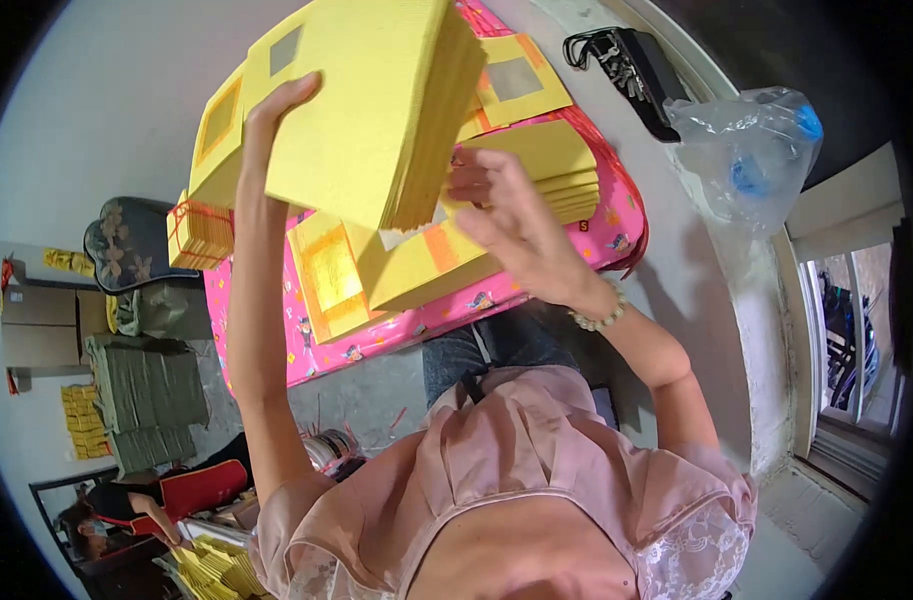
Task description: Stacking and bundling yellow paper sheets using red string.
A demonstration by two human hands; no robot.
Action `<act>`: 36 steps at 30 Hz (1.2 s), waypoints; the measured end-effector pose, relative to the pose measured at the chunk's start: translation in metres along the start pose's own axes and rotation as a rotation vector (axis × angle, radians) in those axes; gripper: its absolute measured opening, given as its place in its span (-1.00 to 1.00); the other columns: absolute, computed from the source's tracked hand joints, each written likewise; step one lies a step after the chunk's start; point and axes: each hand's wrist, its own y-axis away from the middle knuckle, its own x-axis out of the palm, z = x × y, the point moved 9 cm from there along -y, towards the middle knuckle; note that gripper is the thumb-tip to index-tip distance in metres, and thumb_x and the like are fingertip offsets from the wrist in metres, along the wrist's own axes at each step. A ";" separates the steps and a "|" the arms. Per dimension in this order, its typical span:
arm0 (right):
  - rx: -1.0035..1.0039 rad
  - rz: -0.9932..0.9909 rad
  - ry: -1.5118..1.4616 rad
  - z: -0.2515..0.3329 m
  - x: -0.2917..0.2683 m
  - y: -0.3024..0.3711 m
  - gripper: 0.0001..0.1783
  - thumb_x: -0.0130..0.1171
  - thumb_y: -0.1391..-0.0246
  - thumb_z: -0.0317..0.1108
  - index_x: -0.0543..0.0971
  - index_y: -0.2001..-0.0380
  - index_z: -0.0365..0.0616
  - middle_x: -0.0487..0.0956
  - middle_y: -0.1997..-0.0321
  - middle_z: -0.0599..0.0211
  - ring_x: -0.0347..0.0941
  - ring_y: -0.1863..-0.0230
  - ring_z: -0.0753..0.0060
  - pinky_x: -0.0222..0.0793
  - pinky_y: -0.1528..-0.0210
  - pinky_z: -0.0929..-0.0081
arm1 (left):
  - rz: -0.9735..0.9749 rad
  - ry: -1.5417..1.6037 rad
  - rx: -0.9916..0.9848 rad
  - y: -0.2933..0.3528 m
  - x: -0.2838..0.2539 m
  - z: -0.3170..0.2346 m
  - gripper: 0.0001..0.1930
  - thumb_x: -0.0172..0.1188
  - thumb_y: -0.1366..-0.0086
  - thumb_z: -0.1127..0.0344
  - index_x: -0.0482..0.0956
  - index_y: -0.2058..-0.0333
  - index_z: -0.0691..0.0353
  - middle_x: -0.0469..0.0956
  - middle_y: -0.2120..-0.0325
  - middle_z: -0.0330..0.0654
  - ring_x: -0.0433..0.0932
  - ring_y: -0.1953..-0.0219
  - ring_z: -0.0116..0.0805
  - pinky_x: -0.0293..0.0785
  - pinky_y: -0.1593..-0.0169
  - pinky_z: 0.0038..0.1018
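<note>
A thick stack of yellow paper sheets (pixel 361 130) is raised and tilted above the table, a grey square showing on its face. My left hand (pixel 274 105) grips it from the left side, one finger lying over the front face. By the stack's lower right edge, my right hand (pixel 511 225) has its fingers apart and slightly bent; whether the fingertips touch the paper I cannot tell. Below lie a yellow sheet with an orange-framed gold square (pixel 328 280), a yellow stack (pixel 431 275) under my right hand, and another layered stack (pixel 561 160) further right.
A pink patterned cover (pixel 476 298) lies over the table, with red strings (pixel 631 205) along its right edge. At the left stand a red-tied bundle (pixel 200 235), a floral chair (pixel 141 245) and green bundles (pixel 151 390). A person (pixel 141 500) works with yellow paper at lower left.
</note>
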 end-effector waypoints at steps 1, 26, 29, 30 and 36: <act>-0.017 -0.062 0.161 0.004 -0.020 0.006 -0.57 0.12 -0.17 -0.31 0.34 -0.03 -0.31 0.40 -0.02 0.12 0.38 -0.05 0.23 0.30 -0.10 0.27 | 0.005 -0.006 0.000 -0.016 0.006 0.000 -0.56 0.14 -0.17 0.17 0.47 0.06 0.37 0.59 0.24 -0.04 0.61 0.27 -0.30 0.55 0.23 -0.47; -0.260 -0.297 1.418 -0.075 -0.128 0.048 -0.74 0.13 0.06 -0.46 0.57 0.23 -0.05 0.47 0.12 0.36 0.32 0.00 0.22 -0.01 -0.26 0.05 | 0.715 -0.225 -0.684 -0.123 0.147 0.219 -0.48 0.32 -0.03 0.08 0.54 0.07 0.28 0.60 0.21 -0.15 0.58 0.21 -0.37 0.48 0.09 -0.45; -0.281 -0.318 1.419 -0.078 -0.127 0.049 -0.75 0.14 0.06 -0.46 0.57 0.23 -0.07 0.48 0.13 0.35 0.34 0.02 0.19 0.07 -0.20 0.09 | 0.714 -0.287 -0.750 -0.126 0.141 0.225 -0.44 0.29 -0.05 0.18 0.47 -0.01 0.32 0.57 0.11 -0.09 0.58 0.13 -0.31 0.47 0.01 -0.41; -0.293 -0.343 1.342 -0.078 -0.129 0.050 -0.77 0.17 0.06 -0.48 0.58 0.25 -0.11 0.49 0.17 0.32 0.36 0.06 0.17 0.15 -0.11 0.14 | 0.713 -0.284 -0.757 -0.128 0.141 0.227 -0.44 0.29 -0.05 0.18 0.47 -0.01 0.32 0.57 0.11 -0.09 0.58 0.13 -0.31 0.47 0.01 -0.41; -0.314 -0.463 1.147 -0.091 -0.141 0.062 -0.82 0.23 0.03 -0.54 0.56 0.28 -0.21 0.46 0.19 0.22 0.38 0.10 0.13 0.31 0.10 0.25 | 0.737 -0.361 -0.692 -0.130 0.143 0.232 -0.47 0.30 -0.09 0.16 0.47 0.00 0.33 0.57 0.13 -0.11 0.57 0.14 -0.34 0.47 0.03 -0.44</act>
